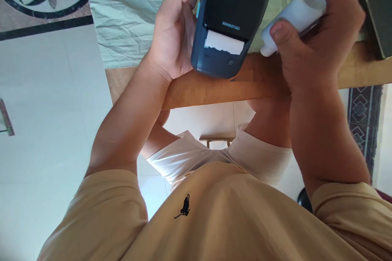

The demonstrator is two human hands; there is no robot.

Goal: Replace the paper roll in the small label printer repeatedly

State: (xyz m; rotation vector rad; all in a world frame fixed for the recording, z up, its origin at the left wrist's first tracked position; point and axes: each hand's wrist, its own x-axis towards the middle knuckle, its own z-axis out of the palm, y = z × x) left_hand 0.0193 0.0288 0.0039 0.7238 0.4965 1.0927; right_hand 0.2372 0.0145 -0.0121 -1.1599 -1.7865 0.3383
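Observation:
A dark blue and black label printer point(234, 4), marked NIIMBOT, is tilted over the table's front edge, with a torn-edged strip of white paper point(225, 42) showing at its slot. My left hand point(177, 28) holds the printer from its left side; some fingers are hidden behind it. In my right hand point(321, 36) is a white cylinder point(294, 18) with a narrower end pointing down and left. My right thumb presses on its side, and the other fingers are mostly hidden. The cylinder is apart from the printer, to its right.
A pale green cloth point(122, 16) covers the table, whose wooden front edge point(199, 89) is bare. A dark flat object point(378, 8) lies at the right, beside my right hand. My legs are under the table edge. A patterned mat point(363, 118) lies on the floor at right.

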